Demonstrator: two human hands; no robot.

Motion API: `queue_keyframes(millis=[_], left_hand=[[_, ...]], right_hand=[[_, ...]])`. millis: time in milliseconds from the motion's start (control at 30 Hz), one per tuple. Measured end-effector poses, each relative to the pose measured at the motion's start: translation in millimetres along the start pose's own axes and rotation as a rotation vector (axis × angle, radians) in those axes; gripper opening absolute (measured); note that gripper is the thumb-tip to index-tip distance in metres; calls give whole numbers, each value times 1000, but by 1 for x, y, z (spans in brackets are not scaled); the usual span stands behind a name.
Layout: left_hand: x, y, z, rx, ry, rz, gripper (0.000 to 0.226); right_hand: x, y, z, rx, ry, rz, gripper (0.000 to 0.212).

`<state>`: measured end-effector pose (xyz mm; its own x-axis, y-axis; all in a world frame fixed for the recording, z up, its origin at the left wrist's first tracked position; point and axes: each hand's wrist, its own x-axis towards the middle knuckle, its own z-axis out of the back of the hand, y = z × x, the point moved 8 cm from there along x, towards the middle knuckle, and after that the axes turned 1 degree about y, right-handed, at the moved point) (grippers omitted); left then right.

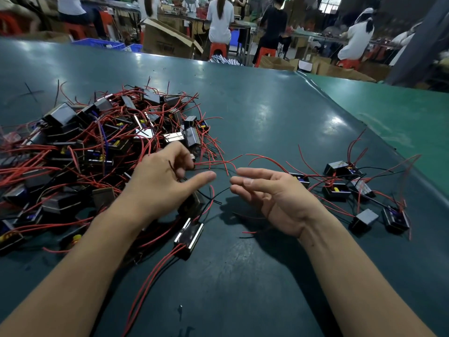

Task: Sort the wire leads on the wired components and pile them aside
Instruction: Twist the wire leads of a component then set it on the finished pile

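Note:
A big tangled heap of black wired components (97,142) with red and black leads covers the left of the green table (267,113). My left hand (162,176) rests at the heap's right edge, fingers curled around one small component (192,157) whose red leads (218,162) run off to the right. My right hand (267,193) hovers palm-up beside it, fingers spread, its fingertips just short of those lead ends. A smaller group of sorted components (352,186) lies to the right of my right hand.
One loose component (189,237) lies between my forearms, its red leads trailing toward me. The table edge runs diagonally at the right. Beyond the far edge, people sit on red stools among cardboard boxes and blue crates.

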<state>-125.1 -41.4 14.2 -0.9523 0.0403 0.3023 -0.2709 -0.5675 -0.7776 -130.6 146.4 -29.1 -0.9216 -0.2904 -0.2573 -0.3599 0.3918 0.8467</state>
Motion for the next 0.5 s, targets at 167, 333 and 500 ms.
queue_keyframes(millis=[167, 333, 500], left_hand=[[1, -5, -11, -346, 193, 48, 52], [-3, -13, -20, -306, 212, -61, 26], [-8, -24, -24, -168, 123, -174, 19]], right_hand=[[-2, -1, 2, -127, -4, 37, 19], [-5, 10, -2, -311, -18, 179, 14], [-11, 22, -4, -310, -28, 259, 13]])
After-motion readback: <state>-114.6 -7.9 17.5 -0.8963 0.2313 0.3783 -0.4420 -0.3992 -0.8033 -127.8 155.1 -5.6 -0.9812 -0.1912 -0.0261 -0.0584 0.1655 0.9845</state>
